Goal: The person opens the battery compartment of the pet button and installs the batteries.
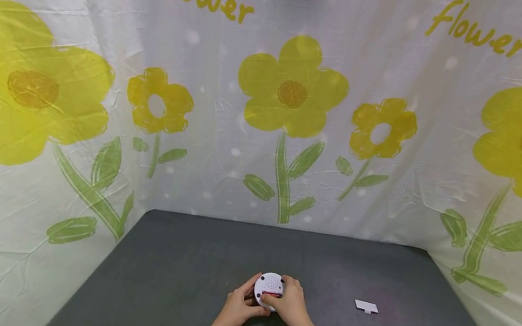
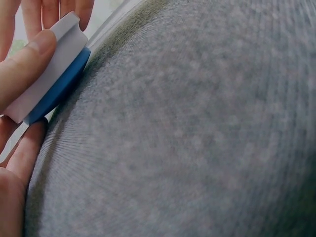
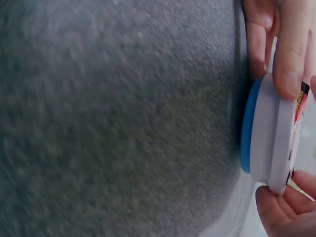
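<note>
A round white device [image 1: 270, 283] with small speaker holes and dark feet is held just above the table's near part, its underside facing up. Its other face is blue, as the left wrist view shows on the white casing [image 2: 61, 47]. In an open slot of the underside lies a red and black battery [image 3: 299, 106]. My left hand [image 1: 237, 309] grips the rim from the left, with the thumb at the near edge. My right hand [image 1: 291, 304] holds the right side, its fingers on the far rim and its thumb on the battery slot.
To the right on the dark grey table [image 1: 181, 251] lies a small white battery cover [image 1: 366, 306] with a tab. A white curtain [image 1: 202, 166] printed with yellow flowers surrounds the table's back and sides. Grey knit fabric [image 2: 197, 123] fills most of both wrist views.
</note>
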A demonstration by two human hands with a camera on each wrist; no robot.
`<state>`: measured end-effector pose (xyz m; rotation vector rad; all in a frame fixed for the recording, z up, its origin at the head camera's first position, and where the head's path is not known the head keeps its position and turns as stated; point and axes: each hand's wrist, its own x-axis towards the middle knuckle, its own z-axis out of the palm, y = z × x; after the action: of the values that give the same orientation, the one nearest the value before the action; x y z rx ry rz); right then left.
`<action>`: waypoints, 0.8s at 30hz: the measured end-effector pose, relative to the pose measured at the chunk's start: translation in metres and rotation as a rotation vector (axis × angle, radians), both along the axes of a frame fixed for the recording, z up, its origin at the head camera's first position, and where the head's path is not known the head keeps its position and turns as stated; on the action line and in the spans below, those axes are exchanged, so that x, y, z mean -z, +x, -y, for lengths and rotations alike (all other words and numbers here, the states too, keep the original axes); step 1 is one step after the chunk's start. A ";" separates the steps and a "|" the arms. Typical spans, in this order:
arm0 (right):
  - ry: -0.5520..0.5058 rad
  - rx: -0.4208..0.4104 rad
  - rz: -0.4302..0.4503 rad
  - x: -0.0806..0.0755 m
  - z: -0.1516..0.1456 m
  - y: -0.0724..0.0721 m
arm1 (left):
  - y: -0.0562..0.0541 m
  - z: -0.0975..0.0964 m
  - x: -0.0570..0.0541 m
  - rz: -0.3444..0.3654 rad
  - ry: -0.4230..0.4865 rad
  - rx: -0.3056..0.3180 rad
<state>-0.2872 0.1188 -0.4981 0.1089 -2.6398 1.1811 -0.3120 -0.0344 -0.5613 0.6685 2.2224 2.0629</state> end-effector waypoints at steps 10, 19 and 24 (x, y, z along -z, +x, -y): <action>-0.079 0.081 0.004 0.004 0.006 -0.002 | -0.001 0.001 0.000 -0.010 -0.007 0.003; -0.129 0.171 0.008 0.004 0.012 -0.002 | 0.014 0.003 -0.022 -0.013 0.023 0.027; -0.116 0.186 -0.016 0.005 0.014 -0.001 | 0.014 0.004 -0.024 -0.027 0.019 0.018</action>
<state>-0.2886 0.1046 -0.5034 -0.1449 -2.4973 1.2595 -0.2975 -0.0380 -0.5375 0.7189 2.2047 2.0821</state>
